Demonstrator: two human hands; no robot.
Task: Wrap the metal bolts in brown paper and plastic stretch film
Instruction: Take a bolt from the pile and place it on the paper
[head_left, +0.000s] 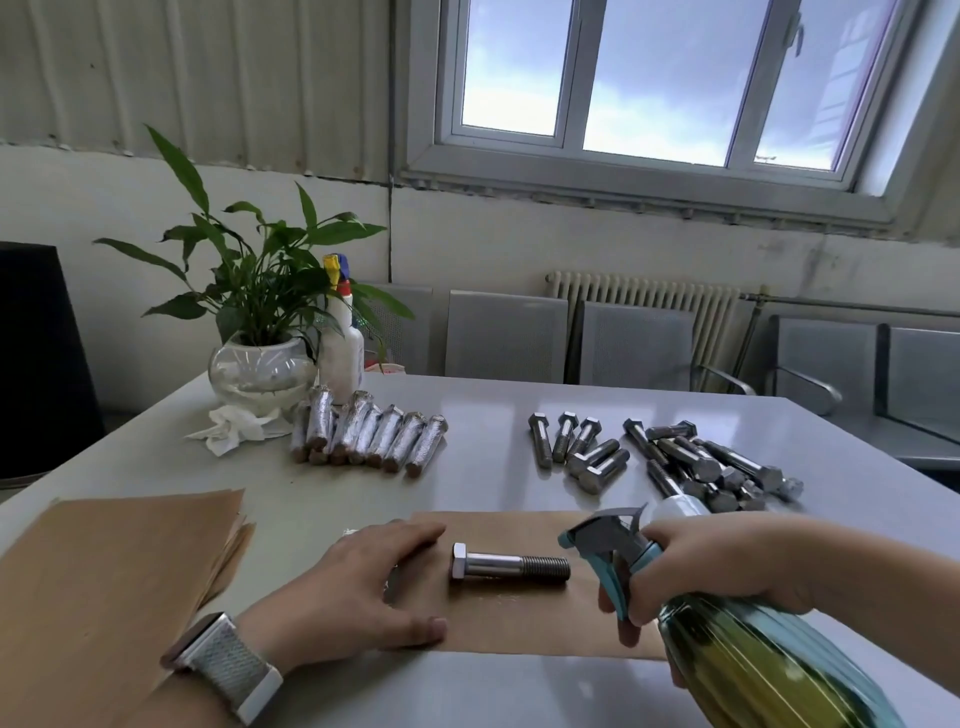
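Note:
One metal bolt lies on a sheet of brown paper near the table's front edge, head to the left. My left hand rests flat on the left end of that sheet, fingers straight. My right hand grips the neck of a green-gold spray bottle, a finger on its teal trigger, nozzle pointing left toward the bolt. Several bare bolts lie in a loose heap at the back right. Several wrapped bolts lie in a row at the back left.
A stack of brown paper sheets lies at the front left. A potted plant in a glass bowl, a white spray bottle and a crumpled tissue stand at the back left. Grey chairs line the far side of the table.

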